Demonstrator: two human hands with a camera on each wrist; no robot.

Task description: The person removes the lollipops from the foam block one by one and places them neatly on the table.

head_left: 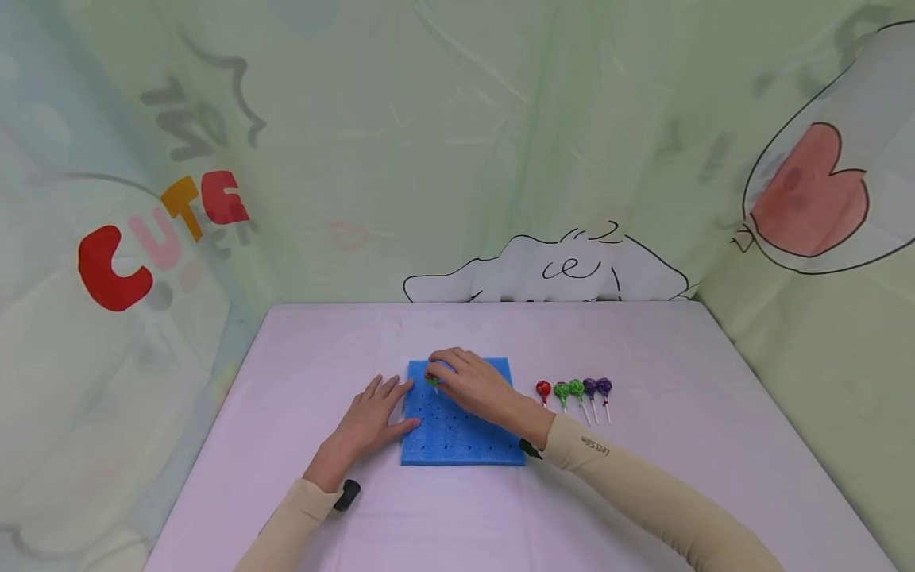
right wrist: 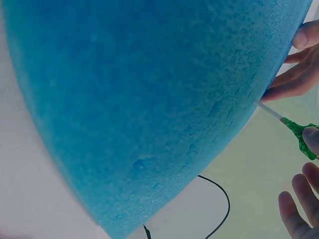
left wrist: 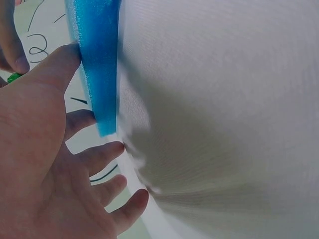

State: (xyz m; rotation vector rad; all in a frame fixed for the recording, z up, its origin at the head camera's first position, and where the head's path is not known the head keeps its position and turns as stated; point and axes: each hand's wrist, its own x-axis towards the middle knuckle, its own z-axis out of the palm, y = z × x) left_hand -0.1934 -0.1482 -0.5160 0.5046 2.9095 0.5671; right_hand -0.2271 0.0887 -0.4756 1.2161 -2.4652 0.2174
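Observation:
A blue foam board point(head_left: 465, 445) dotted with small holes lies flat on the table. My right hand point(head_left: 477, 387) is over its far left part and pinches a green-wrapped lollipop point(head_left: 432, 380) by the head. In the right wrist view the lollipop's white stick point(right wrist: 269, 110) points down to the board; whether its tip sits in a hole cannot be told. My left hand point(head_left: 372, 417) is spread at the board's left edge, with thumb and forefinger touching the foam. In the left wrist view, the other fingers of that left hand point(left wrist: 40, 129) stretch past the board's corner.
Right of the board, several lollipops lie in a row: a red one point(head_left: 543, 389), green ones point(head_left: 561, 392) and purple ones point(head_left: 604, 386), sticks toward me. A pale cloth covers the table point(head_left: 686, 477). Printed curtains point(head_left: 457, 159) hang behind and at both sides.

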